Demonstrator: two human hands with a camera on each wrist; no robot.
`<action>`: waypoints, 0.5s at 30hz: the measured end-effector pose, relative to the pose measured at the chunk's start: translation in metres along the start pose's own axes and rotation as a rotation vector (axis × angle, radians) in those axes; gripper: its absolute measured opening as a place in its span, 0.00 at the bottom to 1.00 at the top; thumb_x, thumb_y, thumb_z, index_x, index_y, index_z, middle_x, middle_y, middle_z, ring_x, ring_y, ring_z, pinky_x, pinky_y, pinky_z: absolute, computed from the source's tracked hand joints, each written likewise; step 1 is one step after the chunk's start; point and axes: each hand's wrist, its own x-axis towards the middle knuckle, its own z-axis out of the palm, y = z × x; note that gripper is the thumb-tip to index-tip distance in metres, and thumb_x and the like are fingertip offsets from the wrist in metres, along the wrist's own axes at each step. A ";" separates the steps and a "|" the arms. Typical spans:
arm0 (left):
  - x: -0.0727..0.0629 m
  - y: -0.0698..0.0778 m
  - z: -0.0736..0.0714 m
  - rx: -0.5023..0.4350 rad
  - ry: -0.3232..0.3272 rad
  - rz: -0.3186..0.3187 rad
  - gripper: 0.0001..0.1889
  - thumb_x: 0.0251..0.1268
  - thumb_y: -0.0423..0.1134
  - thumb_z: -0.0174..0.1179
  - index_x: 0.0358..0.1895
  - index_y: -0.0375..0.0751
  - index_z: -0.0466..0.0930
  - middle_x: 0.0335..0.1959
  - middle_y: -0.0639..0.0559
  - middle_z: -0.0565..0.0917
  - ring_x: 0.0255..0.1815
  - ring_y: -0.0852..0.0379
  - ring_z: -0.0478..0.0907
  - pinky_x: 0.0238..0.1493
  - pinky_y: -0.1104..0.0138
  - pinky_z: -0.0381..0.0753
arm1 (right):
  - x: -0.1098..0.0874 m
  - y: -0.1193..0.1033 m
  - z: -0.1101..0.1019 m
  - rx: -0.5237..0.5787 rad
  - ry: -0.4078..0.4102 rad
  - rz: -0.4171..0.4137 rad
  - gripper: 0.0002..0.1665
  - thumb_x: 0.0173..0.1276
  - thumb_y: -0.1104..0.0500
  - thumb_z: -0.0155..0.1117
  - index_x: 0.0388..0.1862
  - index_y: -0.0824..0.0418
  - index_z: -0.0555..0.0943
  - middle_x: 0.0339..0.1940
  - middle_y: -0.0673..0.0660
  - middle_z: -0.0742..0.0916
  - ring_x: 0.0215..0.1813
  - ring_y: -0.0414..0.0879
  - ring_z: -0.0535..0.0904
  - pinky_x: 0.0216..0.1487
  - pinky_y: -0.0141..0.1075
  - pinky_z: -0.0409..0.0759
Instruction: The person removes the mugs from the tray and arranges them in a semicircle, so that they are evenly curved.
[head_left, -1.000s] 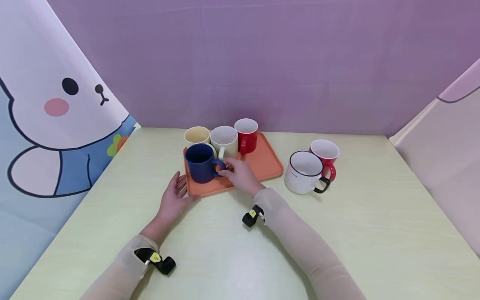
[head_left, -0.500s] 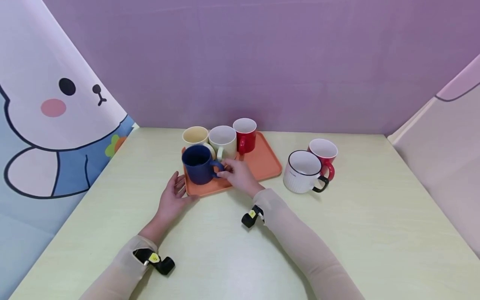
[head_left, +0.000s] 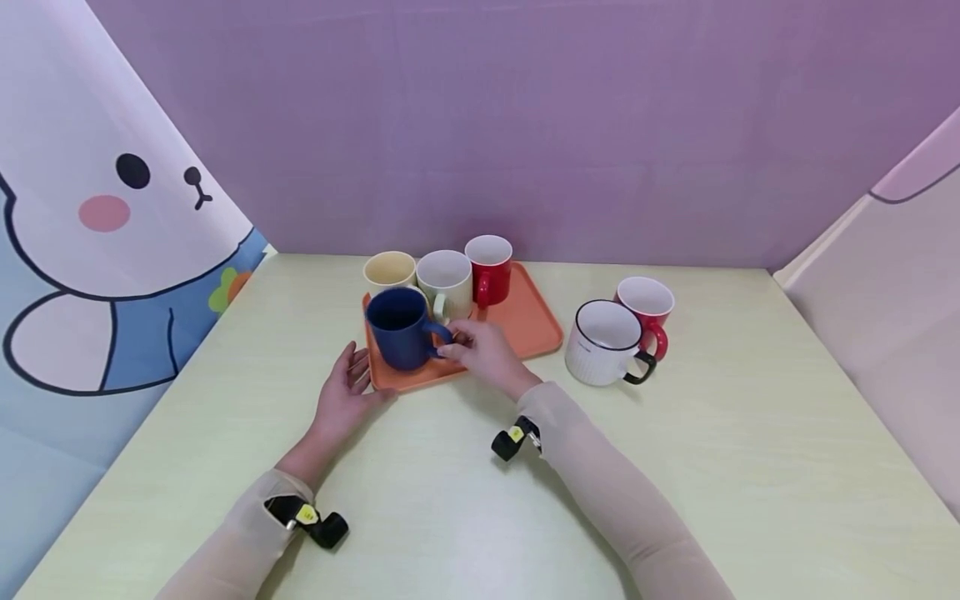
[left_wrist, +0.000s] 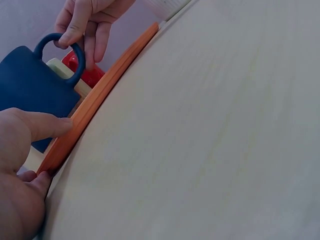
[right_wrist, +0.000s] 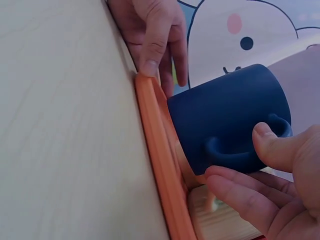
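Note:
My right hand (head_left: 487, 354) pinches the handle of a navy blue mug (head_left: 397, 333) between thumb and fingers. The mug stands upright over the front left part of an orange tray (head_left: 536, 321); whether its base rests fully on it, I cannot tell. At the tray's front left corner is my left hand (head_left: 345, 404), its thumb (left_wrist: 52, 125) touching the front rim and its fingers stretched along the left side. Behind the blue mug are a pale yellow mug (head_left: 388, 271), partly hidden, and a cream mug (head_left: 450, 287) with a pale green handle. A red mug (head_left: 495, 283) stands farther right at the back.
Right of the tray, a white mug (head_left: 600, 358) with black rim and handle stands on the light wooden table (head_left: 750, 433). Another red mug (head_left: 660, 312) is close behind it. A purple backdrop (head_left: 525, 125) rises behind the table.
The blue mug shifted slightly left, then a little back right, with the right hand still on its handle. The right wrist has moved slightly right. The left hand stays at the tray corner.

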 end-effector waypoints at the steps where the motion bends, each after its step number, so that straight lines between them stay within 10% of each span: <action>1: 0.000 0.000 0.000 -0.002 0.000 -0.001 0.54 0.55 0.18 0.64 0.79 0.30 0.35 0.76 0.31 0.55 0.76 0.38 0.56 0.73 0.55 0.62 | -0.001 -0.001 -0.002 -0.003 0.005 -0.002 0.10 0.64 0.64 0.72 0.42 0.67 0.84 0.30 0.57 0.85 0.32 0.48 0.77 0.30 0.29 0.78; 15: -0.003 0.003 -0.002 0.003 -0.021 -0.016 0.55 0.58 0.20 0.65 0.80 0.34 0.33 0.77 0.34 0.54 0.77 0.40 0.55 0.74 0.56 0.61 | -0.009 -0.025 -0.026 0.024 0.017 0.031 0.10 0.65 0.65 0.70 0.44 0.67 0.84 0.31 0.57 0.87 0.31 0.48 0.80 0.31 0.32 0.82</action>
